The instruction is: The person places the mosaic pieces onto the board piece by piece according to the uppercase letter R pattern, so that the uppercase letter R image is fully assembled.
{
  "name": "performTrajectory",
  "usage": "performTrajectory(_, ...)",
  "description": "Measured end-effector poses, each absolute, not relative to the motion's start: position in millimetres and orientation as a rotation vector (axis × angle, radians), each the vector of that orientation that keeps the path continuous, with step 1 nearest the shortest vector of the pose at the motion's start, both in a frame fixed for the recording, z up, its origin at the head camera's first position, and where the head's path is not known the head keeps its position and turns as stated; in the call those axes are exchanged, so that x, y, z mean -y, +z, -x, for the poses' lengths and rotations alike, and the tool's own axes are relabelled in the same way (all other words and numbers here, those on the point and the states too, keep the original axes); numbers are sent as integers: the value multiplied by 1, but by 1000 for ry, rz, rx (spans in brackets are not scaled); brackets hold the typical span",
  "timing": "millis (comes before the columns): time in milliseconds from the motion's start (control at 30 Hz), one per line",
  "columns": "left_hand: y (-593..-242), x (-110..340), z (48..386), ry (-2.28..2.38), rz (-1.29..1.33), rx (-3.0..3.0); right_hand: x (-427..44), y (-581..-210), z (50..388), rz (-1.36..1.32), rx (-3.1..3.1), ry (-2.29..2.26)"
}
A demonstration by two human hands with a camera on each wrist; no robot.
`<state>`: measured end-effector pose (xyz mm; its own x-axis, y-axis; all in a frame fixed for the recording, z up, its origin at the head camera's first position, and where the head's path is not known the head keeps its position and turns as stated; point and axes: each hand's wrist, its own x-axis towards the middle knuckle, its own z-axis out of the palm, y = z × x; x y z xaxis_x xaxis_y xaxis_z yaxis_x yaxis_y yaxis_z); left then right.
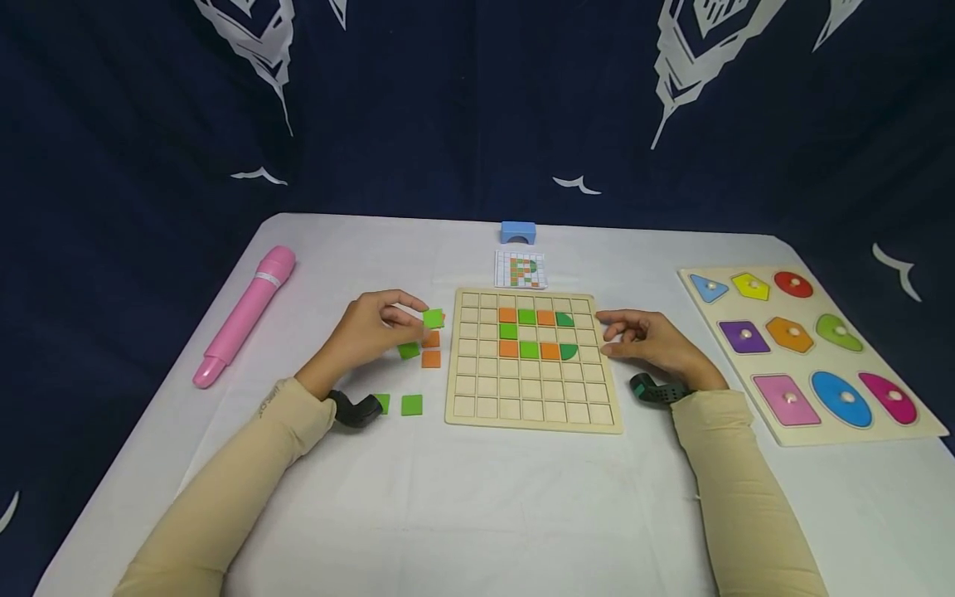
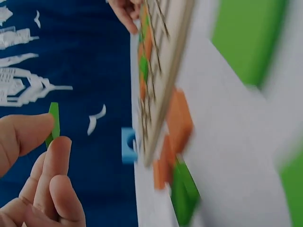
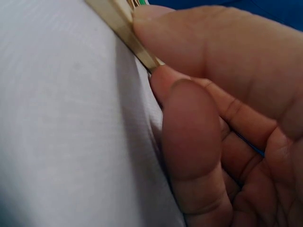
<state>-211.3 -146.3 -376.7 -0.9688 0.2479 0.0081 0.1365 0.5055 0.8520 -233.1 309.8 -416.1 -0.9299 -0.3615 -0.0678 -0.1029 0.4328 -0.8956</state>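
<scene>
My left hand (image 1: 373, 327) pinches a thin green square tile (image 2: 55, 120) between thumb and fingertip, just left of the wooden grid board (image 1: 533, 408). Under and around it on the cloth lie orange tiles (image 1: 431, 359) and green tiles (image 1: 412, 405). Orange squares, green squares and dark green rounded pieces (image 1: 569, 351) sit in the board's upper cells, in two rows joined at the left by a green square. At the board's right edge my right hand (image 1: 647, 340) rests, its thumb and a finger touching the rim at separate spots, other fingers curled in.
Behind the board lie a pattern card (image 1: 520, 270) and a blue arched block (image 1: 518, 232). A pink microphone-shaped tube (image 1: 246, 315) lies at the left. On the right is a knobbed shape puzzle (image 1: 806, 356). A dark curtain (image 1: 477, 108) hangs behind the white-covered table (image 1: 477, 497).
</scene>
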Motion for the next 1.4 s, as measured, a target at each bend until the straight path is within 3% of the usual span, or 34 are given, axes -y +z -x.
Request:
performTrajectory(933,-371,4,224,1641,-539,-2481,-309,-415,233,402,-2453,-1497)
performTrajectory(1400,-386,-32,231,1637,-522,-2473,-308,-414,231,387,-2445,-1480)
